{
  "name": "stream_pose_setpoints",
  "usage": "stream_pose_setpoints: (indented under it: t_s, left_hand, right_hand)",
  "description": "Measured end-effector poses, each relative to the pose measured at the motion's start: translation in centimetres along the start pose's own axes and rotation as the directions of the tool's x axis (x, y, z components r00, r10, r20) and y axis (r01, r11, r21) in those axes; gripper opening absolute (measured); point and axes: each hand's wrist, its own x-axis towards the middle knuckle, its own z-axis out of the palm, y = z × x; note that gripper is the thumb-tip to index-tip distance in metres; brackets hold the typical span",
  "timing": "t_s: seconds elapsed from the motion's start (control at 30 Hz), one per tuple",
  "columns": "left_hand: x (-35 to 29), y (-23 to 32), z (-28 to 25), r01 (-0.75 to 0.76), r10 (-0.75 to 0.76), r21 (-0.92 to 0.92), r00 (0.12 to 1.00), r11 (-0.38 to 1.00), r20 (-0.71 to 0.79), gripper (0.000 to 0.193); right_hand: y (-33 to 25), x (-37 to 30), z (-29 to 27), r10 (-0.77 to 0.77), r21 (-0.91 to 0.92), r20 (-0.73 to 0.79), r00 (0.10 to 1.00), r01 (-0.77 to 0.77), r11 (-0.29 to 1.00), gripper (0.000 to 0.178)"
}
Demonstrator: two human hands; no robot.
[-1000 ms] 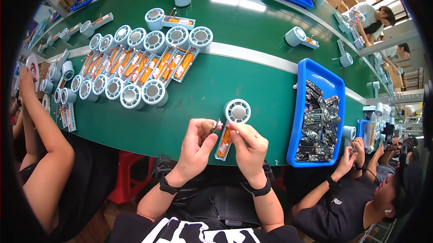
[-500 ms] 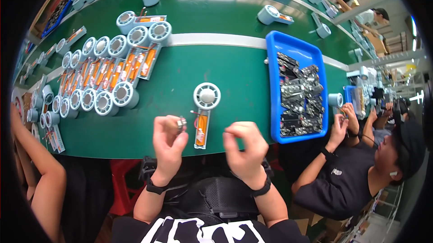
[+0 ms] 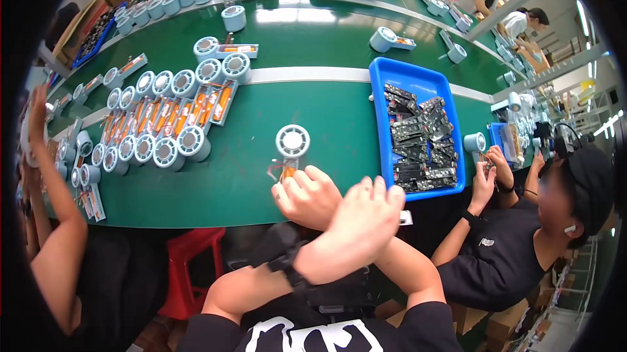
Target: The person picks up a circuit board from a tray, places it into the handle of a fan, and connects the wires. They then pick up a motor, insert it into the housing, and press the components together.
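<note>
A pale blue handheld fan (image 3: 292, 141) with a round head lies on the green bench in front of me, its opened handle pointing my way. My right hand (image 3: 307, 198) comes in from the right and curls over that handle, hiding most of it; a bit of orange battery and thin wires shows above the fingers. Crossing over my right wrist, my left hand (image 3: 356, 221) reaches rightward, fingers stretched out near the lower corner of the blue tray (image 3: 382, 130). Nothing shows in the left fingers, though their undersides are hidden. Small dark circuit boards (image 3: 418, 130) fill the tray.
Rows of opened fans (image 3: 173, 113) with orange batteries stand at left. A pale rail (image 3: 307, 75) crosses the bench behind. More fans (image 3: 233, 19) sit beyond it. A co-worker (image 3: 503, 234) handles a fan at right; another person's arm (image 3: 62, 215) is at far left.
My left hand, which pinched a small metal part, has swung right across my right arm. My right hand has moved left onto the fan's handle. The view has shifted slightly.
</note>
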Motion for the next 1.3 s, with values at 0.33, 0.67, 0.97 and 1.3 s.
stream_pose_setpoints:
  t_s: [0.33,0.67,0.97,1.3]
  left_hand:
    - [-0.5,1.7,2.5,-0.086,0.099,-0.188,0.993,0.978,0.059,0.03]
    - [-1.2,1.9,0.6,-0.165,0.212,-0.346,0.972,0.924,0.101,0.032]
    - [-7.7,-5.2,-3.3,0.149,-0.23,-0.572,0.97,0.807,-0.072,0.017]
    - [-10.9,-13.1,-1.3,0.366,-0.629,-0.738,0.771,0.567,-0.101,0.023]
  right_hand:
    - [0.4,0.4,0.4,0.296,0.341,-0.137,0.945,-0.236,0.91,0.032]
    - [0.1,0.2,-2.3,0.746,0.826,0.161,0.646,-0.501,0.257,0.033]
    - [1.0,-2.7,0.4,0.564,0.551,-0.218,0.796,-0.376,0.745,0.024]
    - [1.0,-1.8,2.6,0.488,0.621,-0.167,0.857,-0.293,0.727,0.022]
